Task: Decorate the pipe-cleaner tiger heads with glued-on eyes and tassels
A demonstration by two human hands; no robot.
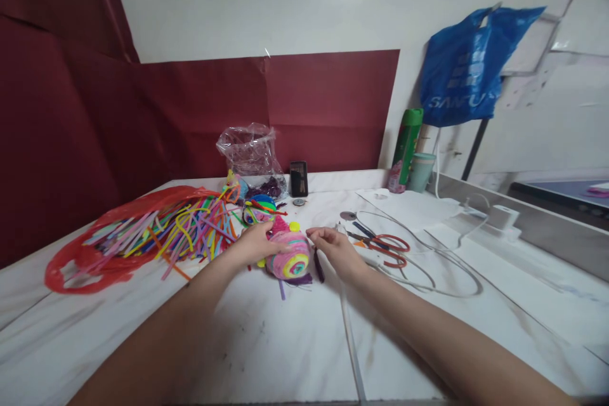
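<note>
A round pink craft piece point(289, 255) with a yellow and teal spiral rests on the marble-patterned table point(285, 349). My left hand point(254, 245) is closed around its left side, thumb across the pink surface. Just right of the piece, my right hand point(333, 248) has its thumb and forefinger pinched together; whatever is between the fingertips is too small to name. A dark purple strip point(318, 266) lies below those fingertips. Purple bits point(299, 280) lie at the front of the piece. Behind it sits another multicoloured coiled piece point(259, 210).
Many coloured pipe cleaners point(190, 228) lie on a red plastic bag point(64, 276) at left. Orange-handled scissors point(391, 247) and white cables point(469, 273) lie at right. Behind stand a clear bag point(250, 149), a black phone-like object point(299, 179), a green can point(408, 146) and a cup point(422, 172).
</note>
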